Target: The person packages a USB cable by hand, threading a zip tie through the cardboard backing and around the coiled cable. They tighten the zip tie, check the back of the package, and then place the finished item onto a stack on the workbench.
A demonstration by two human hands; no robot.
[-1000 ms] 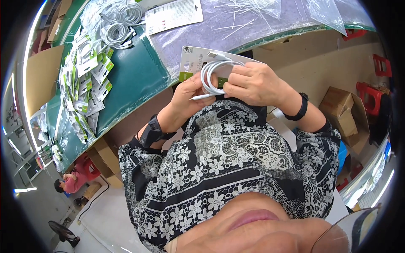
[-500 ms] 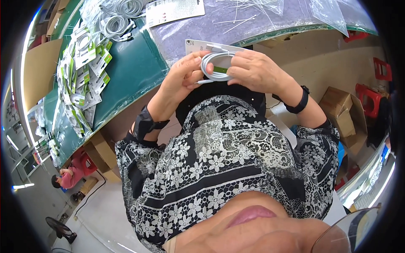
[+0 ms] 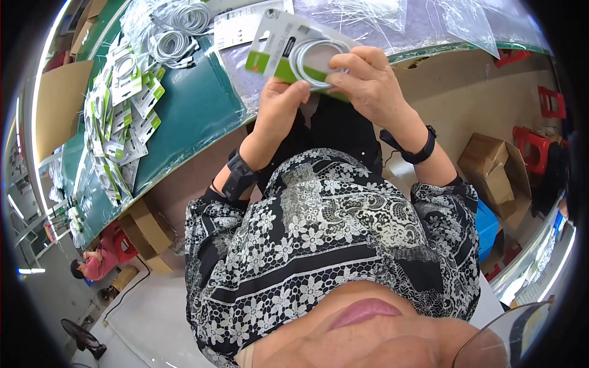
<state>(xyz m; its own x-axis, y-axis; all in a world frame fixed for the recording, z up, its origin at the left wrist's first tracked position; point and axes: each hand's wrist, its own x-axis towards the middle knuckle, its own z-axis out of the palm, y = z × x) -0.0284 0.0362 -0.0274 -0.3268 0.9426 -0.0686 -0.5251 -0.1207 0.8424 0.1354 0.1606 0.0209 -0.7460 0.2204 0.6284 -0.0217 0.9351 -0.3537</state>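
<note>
We cannot read the print on the card (image 3: 273,46), because it is blurred. The left hand (image 3: 279,109) has its fingers partly hidden behind the card's lower edge, and the right hand (image 3: 375,83) covers a part of the cable coil (image 3: 296,59). At the far edge of the bench (image 3: 190,113), our view cuts off the white ties (image 3: 351,15). Near its left end, packed cards (image 3: 119,126) overlap (so we cannot count them).
</note>
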